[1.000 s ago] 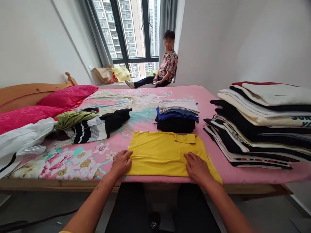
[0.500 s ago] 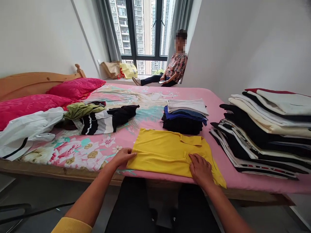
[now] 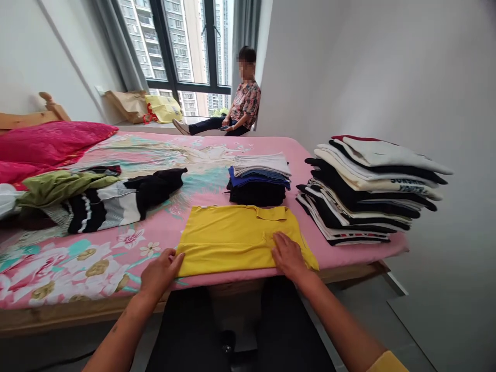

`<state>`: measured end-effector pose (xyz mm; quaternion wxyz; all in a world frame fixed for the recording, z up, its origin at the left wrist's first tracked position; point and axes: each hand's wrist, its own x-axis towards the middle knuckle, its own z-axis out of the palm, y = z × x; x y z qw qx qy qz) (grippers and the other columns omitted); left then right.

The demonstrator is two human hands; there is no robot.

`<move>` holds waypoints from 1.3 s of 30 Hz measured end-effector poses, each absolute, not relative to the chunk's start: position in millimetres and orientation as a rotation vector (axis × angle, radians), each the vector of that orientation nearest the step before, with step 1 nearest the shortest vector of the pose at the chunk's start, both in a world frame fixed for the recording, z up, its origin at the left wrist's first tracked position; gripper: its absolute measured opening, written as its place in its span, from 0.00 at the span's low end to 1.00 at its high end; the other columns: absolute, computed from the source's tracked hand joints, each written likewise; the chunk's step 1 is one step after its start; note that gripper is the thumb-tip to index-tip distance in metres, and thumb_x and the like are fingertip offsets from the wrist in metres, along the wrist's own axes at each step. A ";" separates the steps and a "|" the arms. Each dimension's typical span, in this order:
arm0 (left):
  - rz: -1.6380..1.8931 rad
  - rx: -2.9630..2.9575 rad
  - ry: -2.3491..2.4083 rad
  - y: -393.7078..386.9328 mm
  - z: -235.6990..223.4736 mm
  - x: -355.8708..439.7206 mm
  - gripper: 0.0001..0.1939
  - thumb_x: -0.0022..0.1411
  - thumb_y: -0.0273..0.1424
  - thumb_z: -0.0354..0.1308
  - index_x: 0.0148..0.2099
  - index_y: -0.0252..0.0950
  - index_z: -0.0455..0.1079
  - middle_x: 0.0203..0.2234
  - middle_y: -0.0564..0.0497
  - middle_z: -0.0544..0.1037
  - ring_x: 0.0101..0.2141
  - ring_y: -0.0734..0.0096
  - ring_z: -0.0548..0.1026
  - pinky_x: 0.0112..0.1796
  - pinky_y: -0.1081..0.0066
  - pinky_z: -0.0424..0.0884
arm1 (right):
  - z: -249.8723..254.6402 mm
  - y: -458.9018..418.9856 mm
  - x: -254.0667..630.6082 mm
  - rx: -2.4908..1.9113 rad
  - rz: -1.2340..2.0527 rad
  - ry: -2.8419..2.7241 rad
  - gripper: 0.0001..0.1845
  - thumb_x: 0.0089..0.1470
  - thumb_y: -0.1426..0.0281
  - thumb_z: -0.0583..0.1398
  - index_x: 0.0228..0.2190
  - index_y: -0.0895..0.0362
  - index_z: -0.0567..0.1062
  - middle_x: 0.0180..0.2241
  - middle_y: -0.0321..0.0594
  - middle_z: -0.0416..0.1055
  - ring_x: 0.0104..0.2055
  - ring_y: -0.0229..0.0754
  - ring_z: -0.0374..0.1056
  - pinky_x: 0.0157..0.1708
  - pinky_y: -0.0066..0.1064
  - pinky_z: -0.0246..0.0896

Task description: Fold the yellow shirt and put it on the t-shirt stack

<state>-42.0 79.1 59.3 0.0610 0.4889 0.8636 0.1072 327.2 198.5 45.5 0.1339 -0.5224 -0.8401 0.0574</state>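
Observation:
A yellow collared shirt (image 3: 228,240) lies spread in a folded rectangle at the near edge of the bed, its collar towards the right. My left hand (image 3: 160,271) is at the shirt's left edge, thumb and curled fingers closed on the cloth there. Resting on the right part of the shirt is my right hand (image 3: 289,256), palm down with its fingers stretched out. Just behind the shirt sits a small stack of folded clothes (image 3: 259,181), pale grey on top, blue and black below.
To the right stands a tall pile of folded clothes (image 3: 360,191). Rumpled clothes (image 3: 104,199) lie on the left of the floral bedsheet (image 3: 209,147), near pink pillows (image 3: 50,144). A person (image 3: 244,103) sits on the window ledge beside a yellow bag (image 3: 165,108) and a brown paper bag (image 3: 129,106).
My view has swung to the right, so the scene sits further left. My left hand has slid slightly down along the shirt's left edge; my right hand stays on the shirt.

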 end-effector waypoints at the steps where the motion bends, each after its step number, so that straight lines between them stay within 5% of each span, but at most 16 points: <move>1: 0.434 1.530 2.655 78.4 58.3 -38.4 0.21 0.60 0.47 0.44 0.45 0.39 0.66 0.31 0.49 0.77 0.34 0.60 0.75 0.32 0.67 0.65 | 49.4 191.0 325.0 -1.471 0.175 -2.443 0.26 0.59 0.66 0.47 0.57 0.59 0.60 0.60 0.49 0.56 0.63 0.48 0.49 0.58 0.48 0.44; 5: 0.820 2.120 2.435 78.1 54.2 -10.4 0.19 0.64 0.40 0.44 0.50 0.36 0.66 0.46 0.44 0.75 0.50 0.61 0.70 0.52 0.63 0.62 | 51.3 156.5 303.8 -1.251 0.217 -2.520 0.30 0.55 0.70 0.49 0.59 0.59 0.55 0.63 0.44 0.51 0.66 0.46 0.41 0.63 0.49 0.33; 9: 0.509 2.515 2.049 75.5 38.5 8.8 0.24 0.62 0.43 0.48 0.59 0.41 0.61 0.58 0.48 0.65 0.59 0.59 0.59 0.59 0.57 0.51 | 36.9 141.8 300.9 -1.112 0.225 -2.604 0.39 0.47 0.75 0.51 0.61 0.60 0.51 0.64 0.43 0.47 0.67 0.45 0.36 0.64 0.49 0.27; 13: 0.393 2.505 2.081 68.2 16.9 -8.3 0.27 0.63 0.42 0.47 0.63 0.41 0.55 0.61 0.48 0.60 0.61 0.60 0.57 0.60 0.54 0.49 | 20.4 158.6 355.7 -1.285 0.080 -2.598 0.40 0.43 0.80 0.51 0.60 0.59 0.54 0.63 0.45 0.52 0.66 0.47 0.41 0.62 0.55 0.23; 17: 0.421 2.517 2.071 67.2 9.1 -26.8 0.24 0.63 0.34 0.45 0.61 0.41 0.59 0.60 0.49 0.62 0.60 0.62 0.59 0.58 0.56 0.54 | 11.2 180.3 417.6 -1.400 -0.109 -2.546 0.35 0.47 0.83 0.49 0.58 0.55 0.60 0.59 0.44 0.59 0.63 0.46 0.48 0.60 0.58 0.24; 23: 0.235 2.579 2.063 77.1 19.7 -42.1 0.26 0.58 0.26 0.45 0.58 0.43 0.64 0.58 0.51 0.65 0.57 0.66 0.64 0.53 0.64 0.62 | 21.3 184.9 422.0 -1.373 -0.186 -2.539 0.32 0.52 0.76 0.53 0.59 0.55 0.59 0.57 0.45 0.63 0.61 0.51 0.52 0.60 0.58 0.22; 28: 0.130 2.614 2.074 81.7 24.4 -66.3 0.29 0.55 0.22 0.42 0.58 0.39 0.65 0.58 0.51 0.65 0.58 0.67 0.63 0.53 0.64 0.63 | 36.2 195.8 422.4 -1.305 -0.257 -2.567 0.22 0.57 0.75 0.51 0.52 0.52 0.68 0.50 0.41 0.71 0.57 0.50 0.57 0.61 0.58 0.21; 39: 0.164 2.623 2.029 61.0 22.3 -71.6 0.28 0.56 0.24 0.44 0.59 0.40 0.63 0.60 0.50 0.62 0.59 0.63 0.61 0.56 0.59 0.59 | 12.7 187.8 440.6 -1.332 -0.299 -2.657 0.32 0.52 0.84 0.48 0.57 0.53 0.62 0.59 0.40 0.60 0.63 0.51 0.48 0.59 0.62 0.27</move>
